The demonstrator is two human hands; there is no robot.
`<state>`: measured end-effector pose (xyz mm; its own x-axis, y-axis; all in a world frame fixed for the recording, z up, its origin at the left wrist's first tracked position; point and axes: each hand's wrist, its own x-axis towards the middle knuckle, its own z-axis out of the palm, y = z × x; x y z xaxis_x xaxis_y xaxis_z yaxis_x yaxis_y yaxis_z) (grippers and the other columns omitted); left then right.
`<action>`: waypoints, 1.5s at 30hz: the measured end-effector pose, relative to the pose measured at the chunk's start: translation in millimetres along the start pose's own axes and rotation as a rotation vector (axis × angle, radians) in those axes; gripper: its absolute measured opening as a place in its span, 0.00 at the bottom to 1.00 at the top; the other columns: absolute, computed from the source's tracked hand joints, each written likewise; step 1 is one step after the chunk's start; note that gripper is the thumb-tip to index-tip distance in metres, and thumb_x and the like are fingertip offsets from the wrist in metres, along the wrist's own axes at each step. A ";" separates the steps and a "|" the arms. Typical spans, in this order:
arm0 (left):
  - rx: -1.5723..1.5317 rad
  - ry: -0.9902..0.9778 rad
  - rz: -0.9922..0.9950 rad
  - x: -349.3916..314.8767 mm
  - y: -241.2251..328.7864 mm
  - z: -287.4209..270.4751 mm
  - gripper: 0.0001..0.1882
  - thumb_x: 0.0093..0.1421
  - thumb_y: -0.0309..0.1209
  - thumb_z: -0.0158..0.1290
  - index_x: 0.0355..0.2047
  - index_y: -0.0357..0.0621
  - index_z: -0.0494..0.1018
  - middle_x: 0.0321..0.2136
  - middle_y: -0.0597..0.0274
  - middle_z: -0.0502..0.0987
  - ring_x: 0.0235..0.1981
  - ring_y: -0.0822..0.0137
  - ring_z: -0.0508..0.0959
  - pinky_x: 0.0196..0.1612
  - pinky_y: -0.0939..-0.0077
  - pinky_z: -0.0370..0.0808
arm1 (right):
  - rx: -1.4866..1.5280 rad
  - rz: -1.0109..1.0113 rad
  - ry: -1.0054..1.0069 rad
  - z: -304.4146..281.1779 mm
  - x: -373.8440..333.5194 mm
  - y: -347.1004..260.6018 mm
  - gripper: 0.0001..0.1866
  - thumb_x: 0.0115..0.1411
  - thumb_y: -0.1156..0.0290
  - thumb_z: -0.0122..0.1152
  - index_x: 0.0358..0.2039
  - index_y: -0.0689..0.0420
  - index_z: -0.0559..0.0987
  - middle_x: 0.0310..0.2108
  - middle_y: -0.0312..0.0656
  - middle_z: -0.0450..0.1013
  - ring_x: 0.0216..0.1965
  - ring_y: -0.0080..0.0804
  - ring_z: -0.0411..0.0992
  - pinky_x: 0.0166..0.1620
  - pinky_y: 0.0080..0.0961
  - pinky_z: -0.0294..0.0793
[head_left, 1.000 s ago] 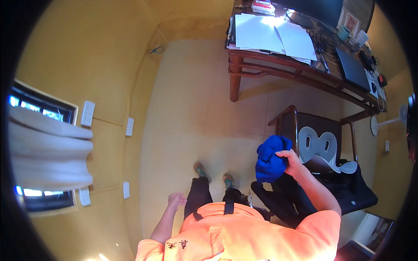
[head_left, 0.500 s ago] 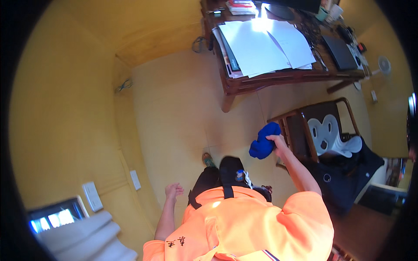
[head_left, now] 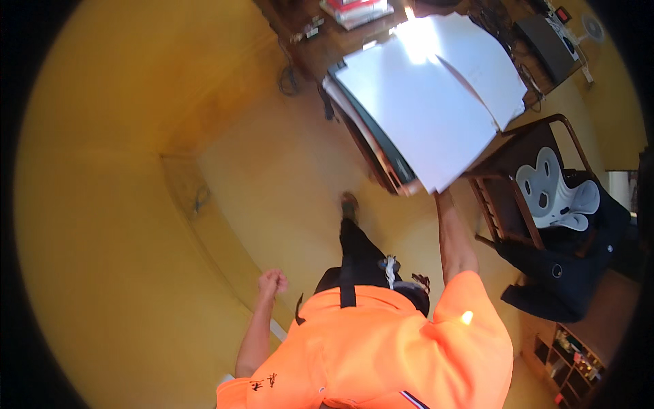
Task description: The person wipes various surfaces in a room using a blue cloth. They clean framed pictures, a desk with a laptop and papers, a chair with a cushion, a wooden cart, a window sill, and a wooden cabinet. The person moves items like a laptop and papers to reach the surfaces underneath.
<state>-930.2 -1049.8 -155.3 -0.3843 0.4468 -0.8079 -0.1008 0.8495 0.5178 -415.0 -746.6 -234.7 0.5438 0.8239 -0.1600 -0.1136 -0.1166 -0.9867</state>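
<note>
Low at my left side, away from any object, my left hand hangs with its fingers curled in and nothing showing in them. My right forearm reaches forward under the near corner of a stack of white paper sheets that juts out over the desk edge. The paper covers my right hand, so its fingers and anything in them cannot be seen. Dark folders lie beneath the sheets.
To the right, a wooden chair carries a grey-white backrest cushion and a dark jacket. Beyond the papers are stacked books, a dark laptop and a small fan. A yellow wall runs along my left.
I have stepped toward the desk and the view has turned. My right hand, earlier holding a blue cloth item, has gone out of sight beneath the papers. My left fingers have curled.
</note>
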 end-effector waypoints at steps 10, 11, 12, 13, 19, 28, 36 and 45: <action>0.296 -0.149 -0.036 95.2 148.7 9.5 0.11 0.66 0.29 0.45 0.42 0.37 0.73 0.26 0.57 0.78 0.22 0.66 0.80 0.25 0.73 0.79 | 0.055 0.150 -0.196 23.6 -131.7 49.1 0.21 0.61 0.74 0.56 0.55 0.64 0.66 0.52 0.44 0.69 0.54 0.34 0.66 0.58 0.32 0.65; 0.295 -0.192 -0.010 101.4 171.1 14.0 0.11 0.66 0.29 0.45 0.42 0.37 0.73 0.26 0.57 0.78 0.22 0.66 0.80 0.25 0.73 0.79 | 0.268 0.132 -0.098 1.1 -116.7 96.2 0.24 0.64 0.67 0.52 0.58 0.61 0.64 0.55 0.43 0.67 0.56 0.35 0.65 0.60 0.35 0.63; 0.352 -0.248 0.037 111.1 192.7 26.0 0.11 0.65 0.29 0.46 0.42 0.37 0.73 0.26 0.57 0.78 0.23 0.67 0.80 0.25 0.73 0.79 | 0.479 0.092 0.013 -25.1 -106.2 149.8 0.26 0.67 0.59 0.48 0.61 0.59 0.62 0.57 0.43 0.65 0.58 0.36 0.63 0.62 0.37 0.62; 0.389 -0.299 0.077 124.2 223.6 34.1 0.11 0.65 0.29 0.46 0.42 0.37 0.73 0.26 0.57 0.78 0.23 0.68 0.80 0.25 0.74 0.79 | 0.539 0.124 0.122 -54.2 -90.4 188.6 0.32 0.70 0.48 0.40 0.65 0.56 0.58 0.62 0.42 0.61 0.61 0.38 0.61 0.64 0.42 0.59; 0.455 -0.405 0.178 183.3 299.1 25.1 0.10 0.65 0.29 0.47 0.41 0.37 0.74 0.27 0.58 0.78 0.24 0.68 0.80 0.26 0.75 0.79 | 0.212 0.238 0.410 -22.4 -47.9 146.3 0.27 0.61 0.63 0.53 0.59 0.56 0.64 0.56 0.42 0.64 0.56 0.34 0.63 0.58 0.34 0.64; 0.662 -0.486 0.176 268.3 368.0 -66.6 0.09 0.63 0.26 0.46 0.40 0.36 0.74 0.25 0.55 0.79 0.23 0.67 0.81 0.25 0.74 0.80 | -0.155 0.315 0.556 68.9 -104.9 116.9 0.25 0.48 0.73 0.56 0.49 0.59 0.72 0.46 0.41 0.70 0.48 0.35 0.68 0.51 0.31 0.69; 0.569 -0.604 0.205 304.7 416.8 -41.0 0.09 0.63 0.29 0.49 0.39 0.38 0.74 0.25 0.58 0.78 0.23 0.68 0.80 0.24 0.75 0.77 | 0.229 0.700 0.155 274.9 -200.1 67.0 0.29 0.38 0.84 0.57 0.46 0.63 0.76 0.39 0.39 0.75 0.41 0.35 0.73 0.47 0.28 0.73; 0.451 -0.828 0.325 272.3 455.4 -17.6 0.10 0.65 0.29 0.49 0.42 0.37 0.75 0.27 0.59 0.78 0.26 0.70 0.79 0.28 0.79 0.76 | 0.005 0.180 -0.237 393.6 -160.0 -154.9 0.25 0.46 0.78 0.63 0.49 0.62 0.76 0.40 0.34 0.75 0.40 0.23 0.72 0.49 0.22 0.71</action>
<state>-1096.8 -546.2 -134.6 0.4474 0.5855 -0.6761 0.3194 0.6015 0.7323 -811.7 -642.0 -44.4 0.3052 0.8969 -0.3202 -0.1945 -0.2704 -0.9429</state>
